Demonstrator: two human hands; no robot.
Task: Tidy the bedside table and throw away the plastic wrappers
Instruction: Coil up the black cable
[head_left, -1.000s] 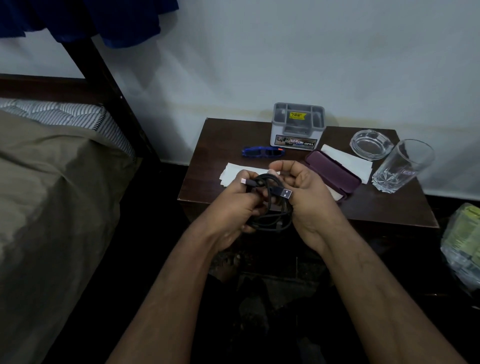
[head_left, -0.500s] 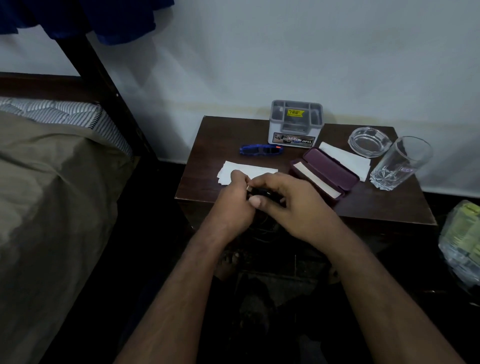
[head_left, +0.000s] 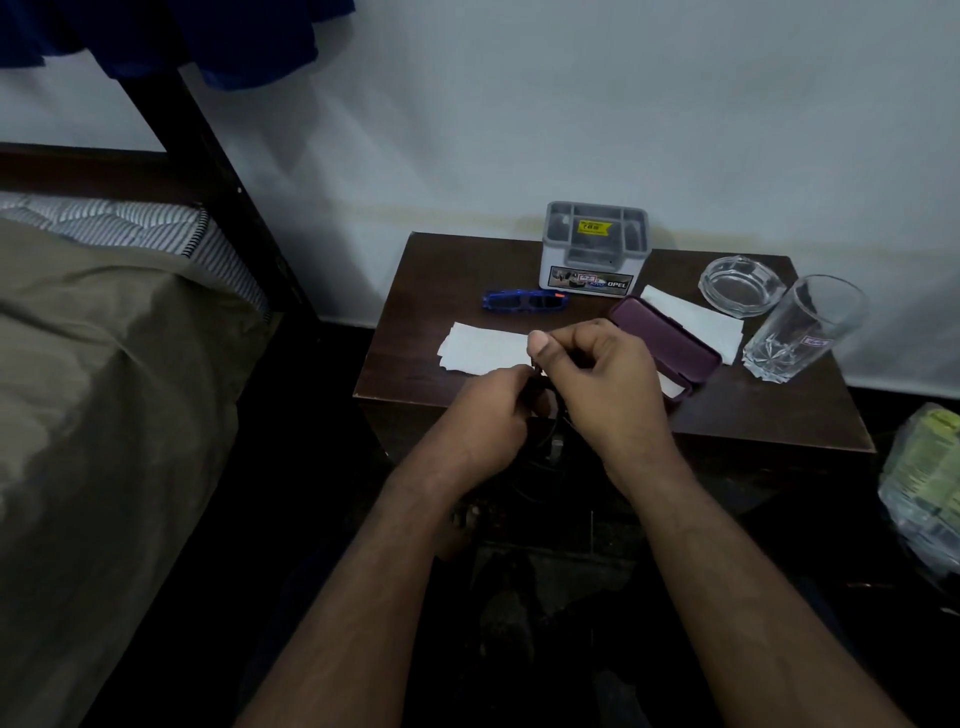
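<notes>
Both hands meet over the front edge of the dark wooden bedside table. My left hand and my right hand are closed on a coiled black USB cable; most of it is hidden by the fingers, with a loop and a plug hanging below. On the table lie a white paper, folded blue glasses, an open purple case and another white sheet.
A grey organiser box stands at the table's back edge, with a glass ashtray and a drinking glass to its right. A bed fills the left. A plastic bag lies on the floor at right.
The hands have closed over the cable coil, hiding most of it, and shifted slightly forward over the table's front edge. The right thumb now points up.
</notes>
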